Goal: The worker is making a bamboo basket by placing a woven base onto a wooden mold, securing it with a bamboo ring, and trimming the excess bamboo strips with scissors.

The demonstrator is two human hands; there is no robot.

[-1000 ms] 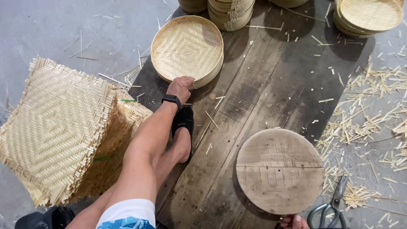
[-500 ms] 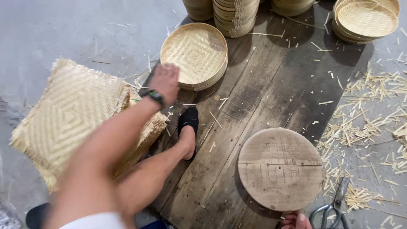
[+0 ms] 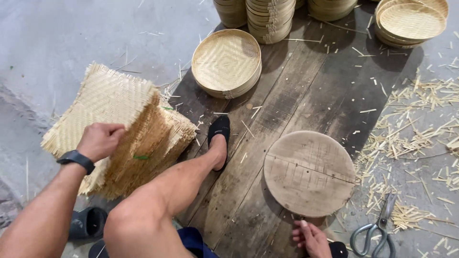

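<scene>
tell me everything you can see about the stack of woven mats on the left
The stack of woven mats is pale straw-yellow, squarish sheets of flat strips, apparently bamboo, plaited in a diamond herringbone pattern with frayed, untrimmed edges. Many sheets lie piled on the grey floor beside the dark wooden board. The top sheets are lifted and tilted up at the near-left side, where the left hand grips them, fingers curled over the edge. A small green fleck shows on the stack's side.

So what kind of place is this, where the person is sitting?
It looks like a basket-weaving workshop. Stacks of round woven trays stand at the back, a pile of square woven mats lies under the left hand, and bamboo scraps and scissors lie on the floor.
</scene>
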